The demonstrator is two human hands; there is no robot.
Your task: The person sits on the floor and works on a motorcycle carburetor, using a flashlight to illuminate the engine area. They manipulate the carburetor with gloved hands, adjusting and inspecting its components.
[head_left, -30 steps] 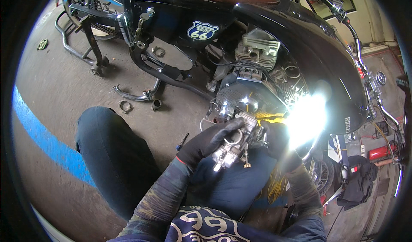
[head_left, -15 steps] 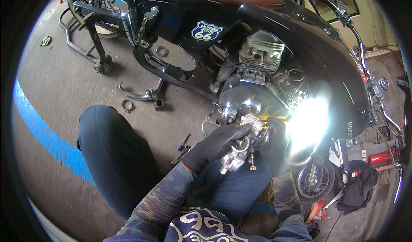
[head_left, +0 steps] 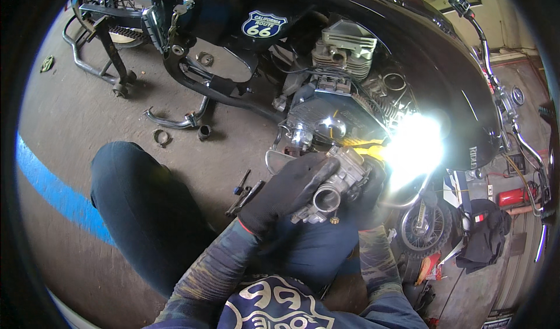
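Over my lap I hold a silver metal carburetor [head_left: 345, 172] with a round open bore. A small brass-coloured knob [head_left: 335, 220] sticks out from its lower side. My left hand [head_left: 283, 192], in a black glove, is closed around its left side, fingers over the top. On the other side my right hand [head_left: 368, 199], gloved too, grips the body; blur and the carburetor hide most of its fingers. Just beyond stands a black motorcycle [head_left: 431, 66] with its finned engine [head_left: 344, 51] exposed. A yellow-handled work light [head_left: 364, 145] glares beside the engine.
A curved metal pipe [head_left: 169, 120], a ring clamp [head_left: 161, 137] and a short dark sleeve [head_left: 203, 132] lie on the floor. Several slim tools [head_left: 244, 192] are left of my hands. A red fire extinguisher [head_left: 516, 197] and black cloth [head_left: 485, 235] lie to the right.
The carburetor has turned in my hands, so its round bore now faces me more openly. My view has shifted slightly, moving the motorcycle and floor parts up and left.
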